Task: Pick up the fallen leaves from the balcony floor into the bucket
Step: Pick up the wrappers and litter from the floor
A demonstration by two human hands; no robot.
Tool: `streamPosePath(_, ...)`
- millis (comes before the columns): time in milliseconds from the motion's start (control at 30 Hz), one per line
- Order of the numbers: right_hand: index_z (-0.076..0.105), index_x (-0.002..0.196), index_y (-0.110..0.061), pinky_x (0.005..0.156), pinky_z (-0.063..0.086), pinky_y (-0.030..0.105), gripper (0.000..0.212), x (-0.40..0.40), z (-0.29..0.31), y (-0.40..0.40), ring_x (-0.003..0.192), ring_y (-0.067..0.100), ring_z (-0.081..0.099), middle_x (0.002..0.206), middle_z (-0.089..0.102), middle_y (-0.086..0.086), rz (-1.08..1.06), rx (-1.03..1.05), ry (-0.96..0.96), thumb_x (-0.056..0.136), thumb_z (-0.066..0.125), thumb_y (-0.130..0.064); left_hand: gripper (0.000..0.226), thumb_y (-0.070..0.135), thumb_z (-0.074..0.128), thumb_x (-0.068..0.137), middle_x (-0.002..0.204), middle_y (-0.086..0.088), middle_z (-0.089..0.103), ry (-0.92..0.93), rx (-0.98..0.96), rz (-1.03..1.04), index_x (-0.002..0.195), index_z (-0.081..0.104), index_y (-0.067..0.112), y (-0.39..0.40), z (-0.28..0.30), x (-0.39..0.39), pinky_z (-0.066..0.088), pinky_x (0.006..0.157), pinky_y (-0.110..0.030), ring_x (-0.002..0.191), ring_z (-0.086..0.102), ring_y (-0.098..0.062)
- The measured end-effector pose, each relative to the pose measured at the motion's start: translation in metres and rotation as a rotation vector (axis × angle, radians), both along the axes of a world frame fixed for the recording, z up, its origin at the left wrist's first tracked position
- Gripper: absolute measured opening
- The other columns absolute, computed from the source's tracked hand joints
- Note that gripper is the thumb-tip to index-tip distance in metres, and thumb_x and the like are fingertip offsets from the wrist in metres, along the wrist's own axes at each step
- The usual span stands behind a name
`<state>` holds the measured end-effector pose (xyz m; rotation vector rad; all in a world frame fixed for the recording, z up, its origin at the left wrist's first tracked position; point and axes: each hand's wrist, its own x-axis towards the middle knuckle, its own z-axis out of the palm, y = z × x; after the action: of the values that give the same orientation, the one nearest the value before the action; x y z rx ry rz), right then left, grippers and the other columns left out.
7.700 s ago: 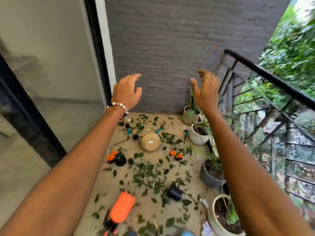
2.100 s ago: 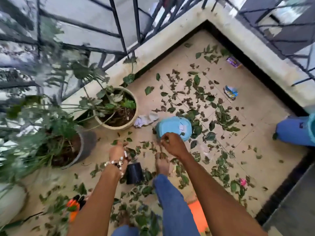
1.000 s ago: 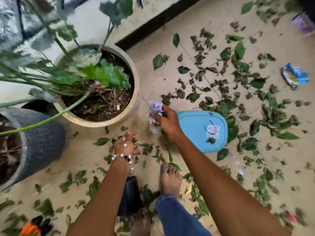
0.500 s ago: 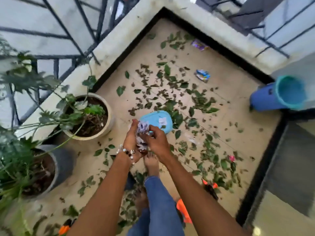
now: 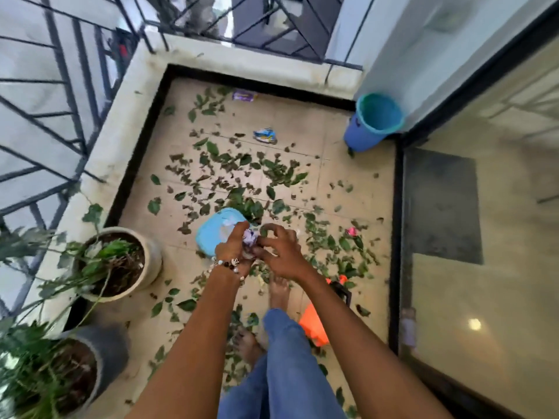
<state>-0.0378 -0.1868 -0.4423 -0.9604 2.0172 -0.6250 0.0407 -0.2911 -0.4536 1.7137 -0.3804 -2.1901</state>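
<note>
We stand mid-balcony, both hands raised together at centre. Our left hand (image 5: 234, 252) grips a crumpled pale purple wad (image 5: 250, 237), fingers curled round it; our right hand (image 5: 279, 252) meets it from the right, fingertips pinching at the wad's lower edge while the other fingers arch loosely above. Whether any leaves sit inside the wad, we cannot tell.

The bucket (image 5: 375, 122), blue with a teal rim, stands at the far right corner against the wall and the glass door frame, mouth up and tipped a little toward us. It lies far and to the right of the hands, well apart, so the right hand is the nearer one.

Leaves (image 5: 242, 170) are scattered over the tile between us and the bucket, thickest just beyond the hands and to their right. A blue lid (image 5: 211, 237) lies flat on the floor directly behind the hands.

Judgement: little of the floor is cleared. The coming move looks to be a carry far-right across the leaf litter, and we would need to step that way, since the bucket seems out of arm's reach.
</note>
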Motion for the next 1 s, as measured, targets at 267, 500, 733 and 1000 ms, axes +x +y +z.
streamPosePath(267, 0.068, 0.108, 0.0, 0.079, 0.047, 0.027, 0.02, -0.086, -0.08, 0.058, 0.096, 0.022, 0.062, 0.111, 0.067, 0.017, -0.611, 0.119, -0.165, 0.097, 0.054, -0.007, 0.034, -0.008, 0.057, 0.091, 0.095, -0.019, 0.065, -0.103, -0.098, 0.026, 0.123, 0.051, 0.002, 0.001, -0.051, -0.061, 0.058, 0.05, -0.036, 0.058, 0.068, -0.02)
streamPosePath(500, 0.058, 0.107, -0.007, 0.07, 0.035, 0.026, 0.015, -0.146, -0.218, 0.073, 0.104, 0.033, 0.058, 0.112, 0.062, 0.018, -0.328, 0.422, -0.133, 0.094, 0.052, -0.009, 0.021, -0.007, 0.058, 0.09, 0.064, -0.005, 0.071, -0.244, -0.119, -0.19, 0.109, 0.06, 0.002, -0.016, -0.149, -0.116, 0.052, 0.045, -0.022, 0.046, 0.063, -0.014)
streamPosePath(733, 0.049, 0.13, -0.006, 0.104, 0.04, 0.038, 0.04, -0.177, -0.358, 0.046, 0.13, 0.034, 0.039, 0.139, 0.041, 0.017, 0.027, 0.52, -0.069, 0.091, 0.055, -0.013, 0.028, 0.012, 0.061, 0.094, 0.055, -0.003, 0.052, -0.372, -0.207, -0.344, 0.069, 0.049, 0.013, -0.013, -0.284, -0.139, 0.026, 0.033, -0.01, 0.027, 0.038, -0.007)
streamPosePath(1000, 0.031, 0.148, -0.022, 0.118, 0.02, 0.049, 0.064, -0.177, -0.506, 0.024, 0.149, 0.032, -0.005, 0.162, -0.01, 0.006, 0.278, 0.581, 0.141, 0.09, 0.054, -0.007, 0.038, 0.038, 0.057, 0.095, 0.035, 0.008, 0.038, -0.446, -0.102, -0.439, 0.066, 0.041, 0.019, -0.01, -0.452, -0.143, 0.024, 0.033, -0.011, 0.026, 0.032, -0.006)
